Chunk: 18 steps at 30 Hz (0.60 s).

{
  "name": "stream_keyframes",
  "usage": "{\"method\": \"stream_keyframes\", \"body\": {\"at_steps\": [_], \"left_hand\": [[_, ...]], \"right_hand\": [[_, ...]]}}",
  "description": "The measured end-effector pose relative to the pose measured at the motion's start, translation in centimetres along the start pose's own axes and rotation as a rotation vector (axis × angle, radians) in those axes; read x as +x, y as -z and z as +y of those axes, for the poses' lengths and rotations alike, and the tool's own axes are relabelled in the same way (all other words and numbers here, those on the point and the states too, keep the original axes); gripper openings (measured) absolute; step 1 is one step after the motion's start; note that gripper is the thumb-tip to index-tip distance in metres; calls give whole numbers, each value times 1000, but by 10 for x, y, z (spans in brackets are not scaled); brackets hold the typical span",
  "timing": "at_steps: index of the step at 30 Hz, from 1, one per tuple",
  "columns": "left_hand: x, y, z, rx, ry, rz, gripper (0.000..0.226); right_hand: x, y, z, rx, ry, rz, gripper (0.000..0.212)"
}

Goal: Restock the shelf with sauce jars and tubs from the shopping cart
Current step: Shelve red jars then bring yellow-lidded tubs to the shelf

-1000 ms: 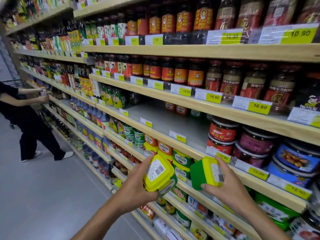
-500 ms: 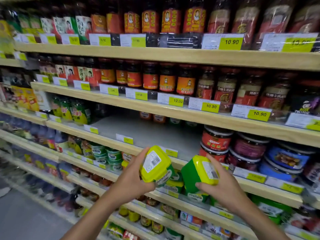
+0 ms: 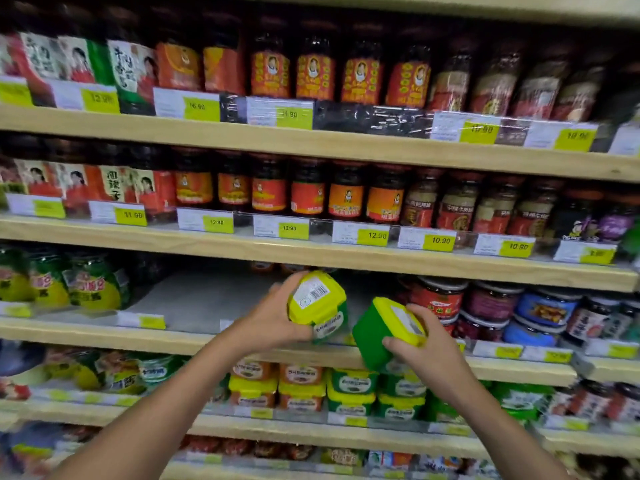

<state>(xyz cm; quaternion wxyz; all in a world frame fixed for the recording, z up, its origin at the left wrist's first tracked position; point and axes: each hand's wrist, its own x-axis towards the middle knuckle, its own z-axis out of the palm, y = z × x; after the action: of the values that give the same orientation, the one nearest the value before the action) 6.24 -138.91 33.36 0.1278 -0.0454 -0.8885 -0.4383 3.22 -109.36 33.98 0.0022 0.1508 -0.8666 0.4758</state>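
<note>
As left hand (image 3: 266,323) grips tub (image 3: 317,299), right hand (image 3: 429,358) grips second tub (image 3: 372,337).

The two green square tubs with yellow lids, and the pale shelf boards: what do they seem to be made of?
The green square tub in the left hand and the second green tub in the right hand: probably moulded plastic, smooth, slightly glossy; even opaque colour, rounded corners. The pale shelf boards: wood or wood-look laminate, matte; blur hides which.
</note>
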Motion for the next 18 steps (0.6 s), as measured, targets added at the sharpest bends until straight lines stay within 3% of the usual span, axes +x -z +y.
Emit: {"method": "stream_keyframes", "body": {"at_steps": [5, 11, 15, 18], "left_hand": [[34, 14, -5, 82, 24, -25, 79], [57, 19, -21, 111, 113, -101, 69], [71, 18, -27, 138, 170, -198, 80], [78, 12, -34, 199, 174, -250, 88]], "right_hand": [[24, -9, -23, -124, 14, 90, 88], [62, -26, -32, -311, -11, 47, 85], [81, -35, -31, -424, 5, 31, 73], [94, -44, -28, -508, -21, 19, 80]]}}
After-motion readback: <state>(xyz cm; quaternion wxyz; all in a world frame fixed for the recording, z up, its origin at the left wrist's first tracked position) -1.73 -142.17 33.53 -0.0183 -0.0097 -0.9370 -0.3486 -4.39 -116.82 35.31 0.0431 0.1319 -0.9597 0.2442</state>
